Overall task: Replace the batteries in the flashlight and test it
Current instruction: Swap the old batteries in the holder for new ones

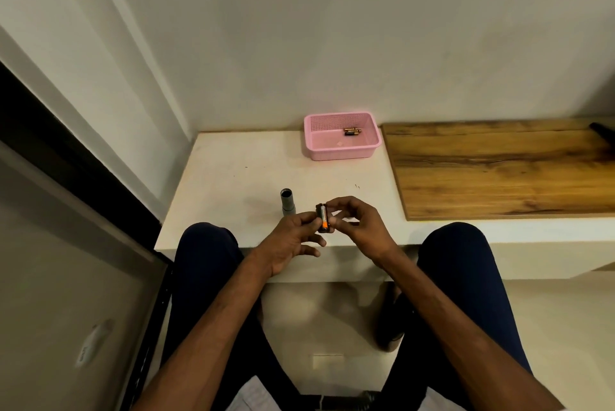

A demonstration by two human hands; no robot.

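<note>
Both hands meet over the near edge of the bench and grip one small object between them. The left hand (293,241) pinches a dark battery holder (322,218) between thumb and forefinger from the left, with its other fingers loosely curled below. The right hand (357,227) closes its curled fingertips on the holder's right side and far end. The holder is short and cylindrical and is held roughly upright just above the bench edge. An orange-ended battery (323,220) shows along its front face. Whether the right fingers also touch that battery cannot be told.

Just left of the hands, near the bench's front edge, is the grey flashlight body (287,201). It is a tube whose open dark mouth shows at its far end, and it sits apart from both hands.

At the back edge of the white bench (233,177), against the pale wall (332,28), sits a pink basket (319,144). A few loose batteries (352,131) lie together near its far side.

A wooden board (499,171) covers the right part of the bench, just beside the basket.

The person's knees, in dark blue trousers (206,261), frame the bench front on either side.
</note>
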